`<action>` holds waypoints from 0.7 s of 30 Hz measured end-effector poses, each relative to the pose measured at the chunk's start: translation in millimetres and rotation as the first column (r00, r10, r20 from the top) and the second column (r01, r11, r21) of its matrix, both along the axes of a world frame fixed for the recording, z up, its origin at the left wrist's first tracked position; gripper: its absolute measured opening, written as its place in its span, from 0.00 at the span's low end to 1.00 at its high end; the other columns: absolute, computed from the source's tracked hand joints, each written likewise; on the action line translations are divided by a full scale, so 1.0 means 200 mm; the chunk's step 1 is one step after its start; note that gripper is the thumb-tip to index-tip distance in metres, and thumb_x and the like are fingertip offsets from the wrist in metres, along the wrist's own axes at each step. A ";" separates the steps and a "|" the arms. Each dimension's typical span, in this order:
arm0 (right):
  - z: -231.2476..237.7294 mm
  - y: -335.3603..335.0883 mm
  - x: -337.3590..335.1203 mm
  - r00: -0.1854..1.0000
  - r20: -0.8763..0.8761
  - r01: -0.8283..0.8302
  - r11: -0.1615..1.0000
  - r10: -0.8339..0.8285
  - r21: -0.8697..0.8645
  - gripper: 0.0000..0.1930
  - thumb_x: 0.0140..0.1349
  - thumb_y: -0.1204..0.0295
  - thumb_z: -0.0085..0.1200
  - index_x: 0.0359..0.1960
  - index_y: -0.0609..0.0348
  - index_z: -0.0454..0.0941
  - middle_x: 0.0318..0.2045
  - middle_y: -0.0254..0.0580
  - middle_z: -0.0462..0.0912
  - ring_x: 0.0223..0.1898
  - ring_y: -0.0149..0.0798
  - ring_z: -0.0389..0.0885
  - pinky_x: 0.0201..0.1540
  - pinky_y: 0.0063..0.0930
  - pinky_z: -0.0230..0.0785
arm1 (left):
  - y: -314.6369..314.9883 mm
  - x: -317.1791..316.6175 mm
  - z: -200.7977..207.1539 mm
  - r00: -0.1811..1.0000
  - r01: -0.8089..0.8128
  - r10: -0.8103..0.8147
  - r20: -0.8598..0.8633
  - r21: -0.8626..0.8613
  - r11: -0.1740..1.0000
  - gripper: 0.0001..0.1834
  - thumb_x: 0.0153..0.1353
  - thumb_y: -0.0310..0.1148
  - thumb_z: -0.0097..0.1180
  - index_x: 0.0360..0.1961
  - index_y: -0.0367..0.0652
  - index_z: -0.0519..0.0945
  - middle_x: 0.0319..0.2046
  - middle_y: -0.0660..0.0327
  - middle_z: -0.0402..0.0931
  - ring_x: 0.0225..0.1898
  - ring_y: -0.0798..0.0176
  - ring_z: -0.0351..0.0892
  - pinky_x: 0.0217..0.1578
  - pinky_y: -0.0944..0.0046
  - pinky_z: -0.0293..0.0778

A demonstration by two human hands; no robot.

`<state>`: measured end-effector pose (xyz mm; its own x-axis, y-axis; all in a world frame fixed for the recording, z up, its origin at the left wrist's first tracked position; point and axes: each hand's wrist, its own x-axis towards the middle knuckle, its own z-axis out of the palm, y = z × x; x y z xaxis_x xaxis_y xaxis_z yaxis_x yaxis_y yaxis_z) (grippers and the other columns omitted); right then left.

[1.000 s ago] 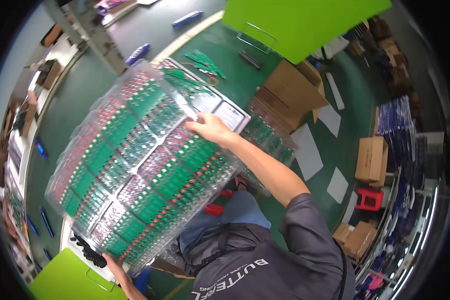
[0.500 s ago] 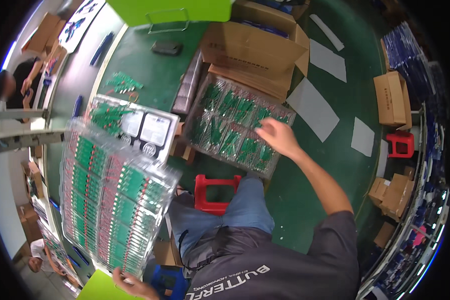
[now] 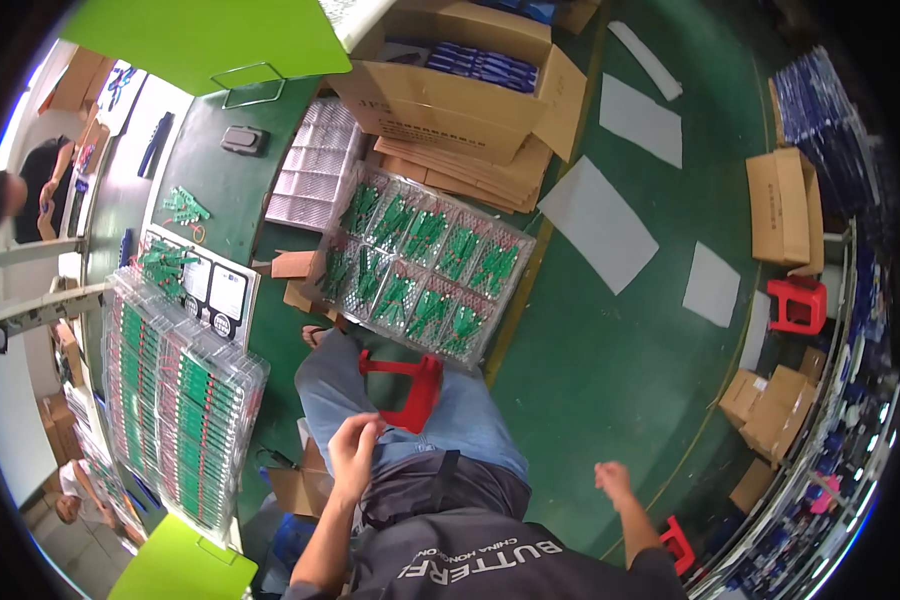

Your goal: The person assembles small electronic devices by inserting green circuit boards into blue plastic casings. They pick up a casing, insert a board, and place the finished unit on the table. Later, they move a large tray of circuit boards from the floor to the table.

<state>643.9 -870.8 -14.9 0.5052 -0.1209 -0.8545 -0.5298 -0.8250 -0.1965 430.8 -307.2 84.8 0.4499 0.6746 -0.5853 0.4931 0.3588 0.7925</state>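
Observation:
My left hand (image 3: 353, 452) hangs before my waist, close to a red stool (image 3: 422, 395); its fingers are loosely bent and slightly apart, with nothing seen in them. Out to the right over the green floor, my right hand (image 3: 615, 482) is curled closed, and nothing shows in it. Ahead of my legs lies a clear divided tray (image 3: 497, 330) with small green circuit boards (image 3: 432, 228) in its compartments. On the workbench at the left sits another clear tray (image 3: 252, 375), filled with rows of green boards (image 3: 192, 395) and red parts.
Behind the boards tray stand an open carton (image 3: 450, 112) with blue items and flattened cardboard (image 3: 470, 178). White sheets (image 3: 600, 225) lie on the floor. A green bin (image 3: 210, 45) and a dark case (image 3: 243, 140) are on the bench. Another person (image 3: 45, 180) works at far left.
My right hand has left the boards tray and swung back to my right side. My left hand has come from the bench tray to my waist. The view has shifted.

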 end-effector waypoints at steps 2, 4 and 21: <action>0.16 -0.07 -0.09 0.995 -0.068 0.065 0.997 -0.068 -0.042 0.17 0.70 0.55 0.63 0.37 0.57 0.81 0.29 0.37 0.85 0.27 0.33 0.84 0.29 0.29 0.73 | 0.02 0.11 -0.17 0.983 -0.101 0.126 0.135 -0.179 0.979 0.12 0.75 0.30 0.55 0.52 0.34 0.81 0.41 0.57 0.86 0.41 0.66 0.84 0.45 0.66 0.80; 0.27 -0.07 -0.16 0.984 -0.115 0.116 0.981 -0.135 -0.153 0.19 0.69 0.53 0.63 0.41 0.58 0.82 0.32 0.40 0.87 0.30 0.36 0.87 0.30 0.30 0.74 | 0.05 0.16 -0.44 0.961 -0.174 0.222 0.163 -0.267 0.948 0.18 0.75 0.33 0.57 0.59 0.34 0.77 0.47 0.55 0.84 0.45 0.64 0.83 0.45 0.64 0.80; -1.44 2.92 1.65 0.619 0.312 -0.785 0.561 0.720 0.263 0.55 0.60 0.39 0.65 0.75 0.73 0.58 0.75 0.66 0.62 0.77 0.56 0.58 0.77 0.41 0.51 | 0.24 0.29 -2.47 0.566 -0.703 0.820 0.087 -0.469 0.535 0.49 0.68 0.58 0.62 0.80 0.45 0.55 0.77 0.57 0.57 0.76 0.52 0.56 0.75 0.51 0.52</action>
